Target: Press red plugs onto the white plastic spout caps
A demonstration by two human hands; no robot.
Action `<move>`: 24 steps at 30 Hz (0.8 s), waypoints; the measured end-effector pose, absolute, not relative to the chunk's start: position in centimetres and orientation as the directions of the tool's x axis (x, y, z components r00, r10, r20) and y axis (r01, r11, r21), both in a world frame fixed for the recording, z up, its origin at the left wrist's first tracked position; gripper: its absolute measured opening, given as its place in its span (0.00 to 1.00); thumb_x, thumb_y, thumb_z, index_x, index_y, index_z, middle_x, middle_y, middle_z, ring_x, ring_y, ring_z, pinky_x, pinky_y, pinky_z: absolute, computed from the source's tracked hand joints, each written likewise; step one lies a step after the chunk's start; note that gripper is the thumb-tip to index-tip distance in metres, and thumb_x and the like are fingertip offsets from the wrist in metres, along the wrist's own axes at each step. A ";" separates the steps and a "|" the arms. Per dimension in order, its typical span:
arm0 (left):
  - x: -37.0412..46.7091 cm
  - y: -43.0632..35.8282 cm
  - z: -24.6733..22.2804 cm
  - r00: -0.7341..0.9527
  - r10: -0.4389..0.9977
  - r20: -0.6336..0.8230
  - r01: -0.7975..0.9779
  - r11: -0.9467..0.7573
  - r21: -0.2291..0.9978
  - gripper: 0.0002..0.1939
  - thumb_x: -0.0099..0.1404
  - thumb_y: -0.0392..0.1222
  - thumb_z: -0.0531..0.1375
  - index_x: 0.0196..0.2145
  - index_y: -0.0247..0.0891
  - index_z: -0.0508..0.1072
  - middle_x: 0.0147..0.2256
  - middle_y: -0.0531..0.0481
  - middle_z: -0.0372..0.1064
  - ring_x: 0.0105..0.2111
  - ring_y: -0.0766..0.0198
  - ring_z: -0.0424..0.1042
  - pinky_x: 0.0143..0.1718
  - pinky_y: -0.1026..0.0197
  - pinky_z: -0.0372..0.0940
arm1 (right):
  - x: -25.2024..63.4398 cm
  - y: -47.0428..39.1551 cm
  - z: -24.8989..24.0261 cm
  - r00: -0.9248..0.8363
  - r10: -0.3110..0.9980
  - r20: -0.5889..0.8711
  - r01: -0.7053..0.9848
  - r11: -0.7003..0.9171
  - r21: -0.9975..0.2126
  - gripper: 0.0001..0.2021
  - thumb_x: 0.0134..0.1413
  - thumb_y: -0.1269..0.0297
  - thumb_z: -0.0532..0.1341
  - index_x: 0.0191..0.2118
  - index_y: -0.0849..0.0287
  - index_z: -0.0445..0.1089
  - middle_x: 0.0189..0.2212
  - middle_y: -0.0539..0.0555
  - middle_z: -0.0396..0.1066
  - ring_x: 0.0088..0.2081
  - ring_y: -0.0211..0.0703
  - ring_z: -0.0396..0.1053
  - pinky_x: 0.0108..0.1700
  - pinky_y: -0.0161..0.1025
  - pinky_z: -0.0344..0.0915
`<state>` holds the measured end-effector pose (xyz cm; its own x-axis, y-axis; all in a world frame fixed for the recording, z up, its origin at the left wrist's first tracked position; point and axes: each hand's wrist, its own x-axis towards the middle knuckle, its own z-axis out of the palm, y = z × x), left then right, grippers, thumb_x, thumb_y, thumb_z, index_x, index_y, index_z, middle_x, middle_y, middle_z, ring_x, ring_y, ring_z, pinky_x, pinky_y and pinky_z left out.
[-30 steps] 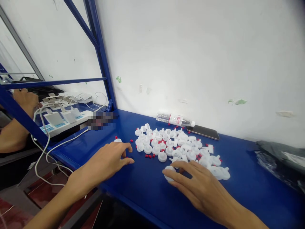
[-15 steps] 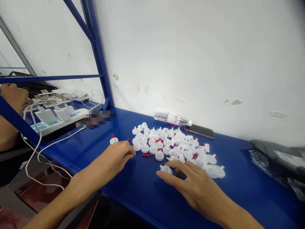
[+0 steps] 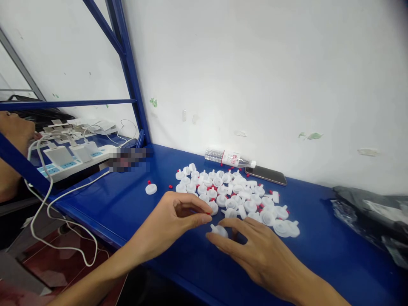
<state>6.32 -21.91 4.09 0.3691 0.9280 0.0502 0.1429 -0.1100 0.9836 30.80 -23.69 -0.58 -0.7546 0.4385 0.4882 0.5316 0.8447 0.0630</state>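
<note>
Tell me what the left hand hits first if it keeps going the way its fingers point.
Probably the white cap under the right hand's fingertips; the left hand points right toward it, though depth is unclear.

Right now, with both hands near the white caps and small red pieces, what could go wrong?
1. The right hand rests on a white cap near the blue table front edge; a nudge might push it off.
2. The left hand could scatter the tiny red pieces, which may roll.
3. The lying water bottle might roll into the phone.
</note>
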 end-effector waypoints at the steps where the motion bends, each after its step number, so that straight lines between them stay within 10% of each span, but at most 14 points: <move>1: 6.5 -22.0 4.0 0.385 0.922 0.044 0.155 -0.112 0.981 0.05 0.62 0.41 0.70 0.36 0.39 0.83 0.36 0.52 0.81 0.37 0.66 0.78 0.40 0.68 0.70 | 30.8 -23.7 -0.5 -0.750 0.435 0.498 0.532 0.844 0.066 0.22 0.68 0.75 0.54 0.62 0.49 0.69 0.51 0.58 0.74 0.39 0.44 0.72 0.39 0.43 0.68; 16: 7.0 -22.0 3.4 0.310 0.941 0.139 0.271 -0.227 0.935 0.05 0.63 0.42 0.68 0.35 0.38 0.83 0.34 0.51 0.82 0.34 0.63 0.79 0.37 0.65 0.71 | 30.7 -24.0 -0.2 -0.695 0.460 0.553 0.559 0.829 0.014 0.17 0.73 0.68 0.52 0.62 0.51 0.67 0.53 0.56 0.75 0.36 0.42 0.75 0.40 0.44 0.69; 24: -0.2 -18.7 5.2 0.137 0.964 0.227 0.915 -0.211 0.345 0.08 0.67 0.45 0.61 0.36 0.45 0.81 0.35 0.54 0.81 0.35 0.58 0.78 0.36 0.60 0.66 | 30.6 -23.7 -0.2 -0.676 0.522 0.520 0.592 0.805 -0.038 0.19 0.72 0.69 0.51 0.64 0.52 0.62 0.53 0.57 0.75 0.44 0.47 0.77 0.44 0.48 0.73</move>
